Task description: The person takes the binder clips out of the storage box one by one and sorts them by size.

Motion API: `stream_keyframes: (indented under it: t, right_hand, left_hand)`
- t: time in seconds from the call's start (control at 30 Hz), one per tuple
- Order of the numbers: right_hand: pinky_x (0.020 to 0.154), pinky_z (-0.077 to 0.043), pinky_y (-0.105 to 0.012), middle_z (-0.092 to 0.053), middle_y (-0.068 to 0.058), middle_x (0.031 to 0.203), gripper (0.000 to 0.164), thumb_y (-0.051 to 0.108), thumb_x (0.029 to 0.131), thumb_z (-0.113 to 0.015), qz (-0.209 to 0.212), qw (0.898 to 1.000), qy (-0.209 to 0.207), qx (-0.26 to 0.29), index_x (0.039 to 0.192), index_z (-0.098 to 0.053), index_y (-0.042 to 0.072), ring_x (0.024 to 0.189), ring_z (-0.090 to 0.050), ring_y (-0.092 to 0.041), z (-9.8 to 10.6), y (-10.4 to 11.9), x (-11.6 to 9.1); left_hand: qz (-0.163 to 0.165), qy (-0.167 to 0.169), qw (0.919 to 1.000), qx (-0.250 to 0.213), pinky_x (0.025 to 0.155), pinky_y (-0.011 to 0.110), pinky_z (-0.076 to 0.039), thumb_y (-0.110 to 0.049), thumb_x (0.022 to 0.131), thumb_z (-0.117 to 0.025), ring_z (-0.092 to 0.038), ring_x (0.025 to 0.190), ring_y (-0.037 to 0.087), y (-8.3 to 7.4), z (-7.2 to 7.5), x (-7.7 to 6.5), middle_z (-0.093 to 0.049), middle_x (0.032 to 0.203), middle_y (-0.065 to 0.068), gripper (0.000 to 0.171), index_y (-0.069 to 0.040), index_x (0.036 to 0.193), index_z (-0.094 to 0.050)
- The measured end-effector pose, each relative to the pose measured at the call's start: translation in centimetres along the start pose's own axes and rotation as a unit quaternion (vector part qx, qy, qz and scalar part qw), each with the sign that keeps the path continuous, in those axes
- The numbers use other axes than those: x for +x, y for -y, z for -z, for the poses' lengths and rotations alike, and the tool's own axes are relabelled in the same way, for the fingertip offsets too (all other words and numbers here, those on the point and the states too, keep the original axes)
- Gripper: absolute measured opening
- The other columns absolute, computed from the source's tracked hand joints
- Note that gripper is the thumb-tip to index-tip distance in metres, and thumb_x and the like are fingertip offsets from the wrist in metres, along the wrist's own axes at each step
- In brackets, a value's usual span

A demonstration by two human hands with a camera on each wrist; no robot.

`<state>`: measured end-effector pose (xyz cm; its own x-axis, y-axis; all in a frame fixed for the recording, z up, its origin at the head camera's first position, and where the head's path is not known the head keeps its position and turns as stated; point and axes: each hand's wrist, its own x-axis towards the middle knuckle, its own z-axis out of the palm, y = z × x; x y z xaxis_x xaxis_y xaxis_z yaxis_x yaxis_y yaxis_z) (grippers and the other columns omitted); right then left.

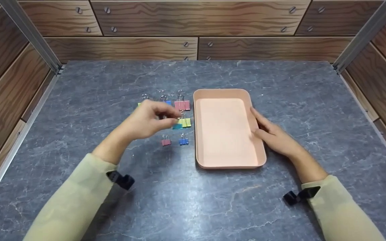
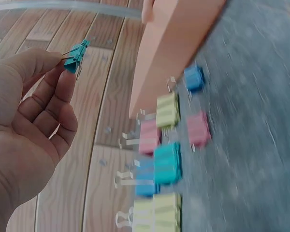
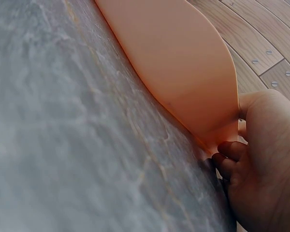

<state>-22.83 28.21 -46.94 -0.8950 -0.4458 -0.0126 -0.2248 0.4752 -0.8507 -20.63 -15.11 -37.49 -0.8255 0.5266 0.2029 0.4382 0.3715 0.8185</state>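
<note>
In the head view my left hand (image 1: 151,119) is over the binder clips, left of a shallow peach tray (image 1: 226,130). Its thumb and index finger pinch a small teal binder clip (image 2: 75,58) by a wire handle, clear of the table in the left wrist view. My right hand (image 1: 275,135) grips the tray's right wall, thumb at the rim; the right wrist view shows fingers curled at the bottom edge. Below the left hand sit a yellow clip (image 1: 186,123) and a pink clip (image 1: 182,105). The hand partly hides others.
Nearer the front lie a small pink clip (image 1: 166,142) and a small blue clip (image 1: 184,141). The left wrist view shows another teal clip (image 2: 166,163) among those on the table. Wood-patterned panels (image 1: 196,18) surround the grey marbled table (image 1: 166,207).
</note>
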Motion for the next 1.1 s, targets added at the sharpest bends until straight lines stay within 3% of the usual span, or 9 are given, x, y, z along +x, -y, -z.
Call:
stream_keyframes:
  t: [0.23,0.53,1.1]
  right_hand:
    - [0.128,-0.016,-0.052,-0.018,-0.011,0.175,0.070,0.022,0.111,-0.057,-0.002,1.000,-0.004,-0.002,0.171,-0.020,0.024,0.159,-0.016,-0.030,0.0,-0.1,-0.1]
    - [0.128,-0.015,-0.051,-0.018,-0.010,0.175,0.069,0.024,0.112,-0.055,0.001,1.000,0.001,0.000,0.171,-0.020,0.024,0.159,-0.016,-0.029,-0.1,-0.1,0.0]
    - [0.128,-0.013,-0.053,-0.018,-0.011,0.175,0.069,0.023,0.111,-0.056,0.004,1.000,-0.006,-0.010,0.171,-0.021,0.023,0.160,-0.016,-0.031,-0.1,0.3,-0.1]
  left_hand:
    - [0.040,-0.020,0.9990,-0.003,0.068,0.024,-0.050,-0.002,0.097,-0.074,-0.063,0.083,0.021,1.4,1.5,-2.2,-0.079,0.099,0.006,0.017,-0.007,0.111,-0.083]
    - [0.081,-0.033,0.9961,-0.002,0.072,0.022,-0.053,-0.004,0.097,-0.074,-0.065,0.085,0.018,3.6,2.5,-4.4,-0.079,0.103,0.009,0.015,-0.004,0.110,-0.082]
    - [0.123,-0.023,0.9922,-0.006,0.068,0.020,-0.053,-0.002,0.096,-0.075,-0.063,0.081,0.013,6.6,2.7,-6.1,-0.078,0.104,0.012,0.014,0.002,0.109,-0.080]
